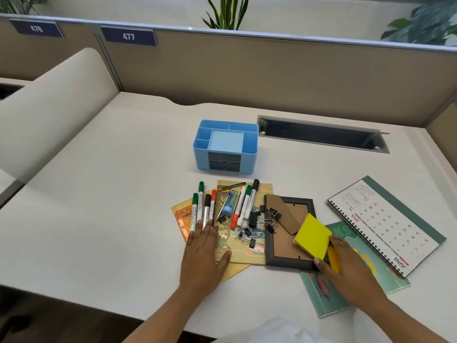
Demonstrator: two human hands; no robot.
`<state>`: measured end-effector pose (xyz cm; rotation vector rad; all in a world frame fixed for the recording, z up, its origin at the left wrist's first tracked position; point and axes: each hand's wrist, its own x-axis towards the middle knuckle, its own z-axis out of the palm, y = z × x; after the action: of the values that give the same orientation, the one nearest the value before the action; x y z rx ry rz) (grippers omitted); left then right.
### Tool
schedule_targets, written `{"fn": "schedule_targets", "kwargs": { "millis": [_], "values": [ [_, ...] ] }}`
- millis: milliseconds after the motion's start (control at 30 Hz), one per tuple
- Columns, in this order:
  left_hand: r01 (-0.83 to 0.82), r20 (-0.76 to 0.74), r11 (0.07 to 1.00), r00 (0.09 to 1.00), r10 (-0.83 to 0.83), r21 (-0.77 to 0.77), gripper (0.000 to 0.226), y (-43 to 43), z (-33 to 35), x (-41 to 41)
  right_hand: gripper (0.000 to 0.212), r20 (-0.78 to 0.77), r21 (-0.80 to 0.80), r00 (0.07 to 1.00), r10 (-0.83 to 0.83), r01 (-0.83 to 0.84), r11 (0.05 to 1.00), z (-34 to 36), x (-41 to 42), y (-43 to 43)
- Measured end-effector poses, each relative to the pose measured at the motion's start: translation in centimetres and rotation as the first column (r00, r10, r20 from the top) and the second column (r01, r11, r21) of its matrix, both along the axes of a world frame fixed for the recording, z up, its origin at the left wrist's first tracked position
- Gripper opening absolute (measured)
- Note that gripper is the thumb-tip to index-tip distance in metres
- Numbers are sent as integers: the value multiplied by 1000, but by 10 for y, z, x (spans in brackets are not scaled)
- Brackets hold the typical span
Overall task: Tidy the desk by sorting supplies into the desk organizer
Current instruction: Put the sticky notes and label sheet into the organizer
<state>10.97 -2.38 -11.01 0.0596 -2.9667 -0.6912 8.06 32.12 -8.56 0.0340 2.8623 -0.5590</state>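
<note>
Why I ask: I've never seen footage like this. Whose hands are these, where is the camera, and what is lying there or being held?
There is no machine here: a person is tidying with bare hands. The single picture comes from a camera worn on the person's head, looking forward and down, so the arms reach in from the bottom edge.

On the white desk stands a blue desk organizer, its top compartments empty. Nearer the person lie markers, binder clips, a black picture frame lying face down, and a spiral calendar.

The left hand lies flat, its fingers on the marker ends. The right hand pinches a yellow sticky-note pad above the frame.
</note>
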Motion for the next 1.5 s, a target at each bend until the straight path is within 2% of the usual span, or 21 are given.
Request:
{"fn": "schedule_targets", "kwargs": {
  "millis": [100,200,267,533,600,733,833,1000,1067,1167,1267,1367,1500],
  "values": [
    [-38,-34,998,999,40,48,65,-5,5,-5,91,14,-62,1000,-13,14,998,8,0,0],
    [-109,-63,988,991,117,110,59,-14,8,-8,114,26,-87,999,-35,37,996,10,-1,1],
    [-161,-52,978,984,169,136,56,-20,11,-10,118,15,-87,999,-49,50,995,11,-2,1],
    [-209,4,964,977,212,164,58,-36,11,-13,94,-20,-67,997,-72,71,995,24,-5,-10],
    [-194,3,962,980,197,191,56,-35,11,-11,85,-35,-42,997,-68,67,997,26,-6,-16],
    [-163,8,959,986,166,230,55,-30,13,-6,94,-10,67,1000,-28,29,997,25,-8,-29],
    [-139,44,943,990,132,302,59,-26,22,-1,92,7,80,998,-69,69,994,25,-8,-38],
    [-90,97,908,994,55,409,55,-24,44,6,78,33,124,994,-100,96,988,27,-11,-37],
    [-52,101,903,995,10,425,53,-25,53,7,64,8,132,993,-122,119,984,29,-10,-38],
    [3,120,911,991,-57,413,50,-29,64,5,32,-220,-5,952,-212,217,976,34,-7,-41],
    [56,135,913,984,-120,404,47,-35,72,1,12,-426,-161,843,-329,288,944,42,-7,-45],
    [94,148,912,975,-165,399,47,-38,82,-3,10,-480,-300,754,-448,339,892,52,-11,-47],
    [132,129,901,971,-202,413,47,-35,99,-9,8,-464,-476,737,-492,261,840,69,-6,-58]
  ]
}}
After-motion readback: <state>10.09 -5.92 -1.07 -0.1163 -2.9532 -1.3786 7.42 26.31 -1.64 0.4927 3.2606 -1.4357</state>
